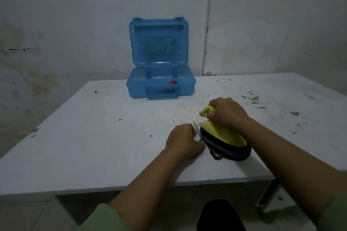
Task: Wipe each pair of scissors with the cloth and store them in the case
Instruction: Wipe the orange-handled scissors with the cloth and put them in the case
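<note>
1. My right hand (pixel 228 113) has its grip clamped on a yellow cloth (pixel 217 131); one bunched end pokes out past the knuckles, the rest spreads below the hand.
2. My left hand (pixel 183 141) is curled into a fist on the tabletop (pixel 105 137), grip drawn together around something small. A thin pointed blade of the scissors (pixel 196 129) sticks out above the fist, angled up and away from me. I cannot tell how the handles sit in the hand.
3. The cloth lies over a dark oval pouch (pixel 231 151) with a blue edge and a small loop at its near end. The pouch rests on the tabletop just right of my left fist, touching or nearly touching it.
4. The blade tip sits just beside the left edge of the cloth; I cannot tell if they touch.
5. Well apart, at the far edge of the tabletop, stands the blue translucent case (pixel 160 84), open, lid upright against the wall (pixel 75 24). Something red and dark shows inside the lower half, too small to make out.
6. The tabletop is white and speckled with dark marks, mostly on the right side.
</note>
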